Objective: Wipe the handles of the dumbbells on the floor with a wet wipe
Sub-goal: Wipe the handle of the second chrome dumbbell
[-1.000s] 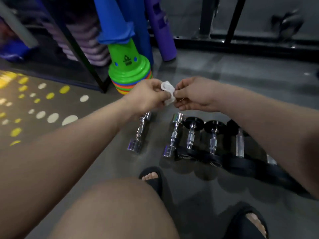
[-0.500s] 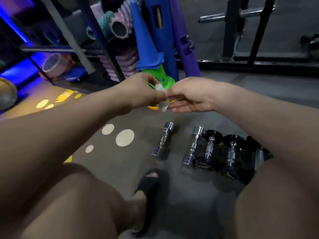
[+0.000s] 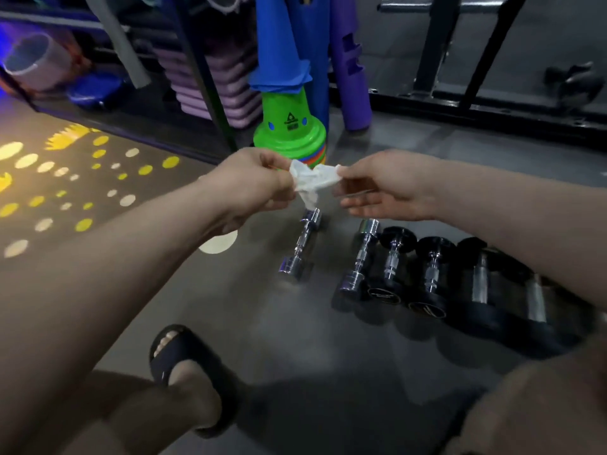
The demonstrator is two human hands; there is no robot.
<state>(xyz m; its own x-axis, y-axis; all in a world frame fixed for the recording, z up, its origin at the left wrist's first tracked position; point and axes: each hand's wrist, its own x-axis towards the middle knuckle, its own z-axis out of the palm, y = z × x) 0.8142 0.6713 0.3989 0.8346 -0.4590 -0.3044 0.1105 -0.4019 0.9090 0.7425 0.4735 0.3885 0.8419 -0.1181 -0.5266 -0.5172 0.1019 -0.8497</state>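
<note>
A crumpled white wet wipe (image 3: pixel 312 182) is stretched in the air between my two hands. My left hand (image 3: pixel 253 182) pinches its left end and my right hand (image 3: pixel 384 188) pinches its right corner, with the other right fingers extended. Below them on the grey floor lies a small chrome dumbbell (image 3: pixel 300 246) on its own. To its right is a second chrome dumbbell (image 3: pixel 359 257), then a row of several black-ended dumbbells (image 3: pixel 430 274) with chrome handles, side by side and partly hidden under my right forearm.
A stack of green and coloured cones (image 3: pixel 290 133) stands just behind my hands, with blue and purple foam pieces (image 3: pixel 351 60) and a shelf frame (image 3: pixel 203 77) behind. A black rack base (image 3: pixel 492 113) runs at the back right. My sandalled foot (image 3: pixel 190 372) rests on the floor.
My hands have drawn apart, pulling the bunched wipe open between them. The view has shifted, so the dumbbells sit lower and more of the row shows.
</note>
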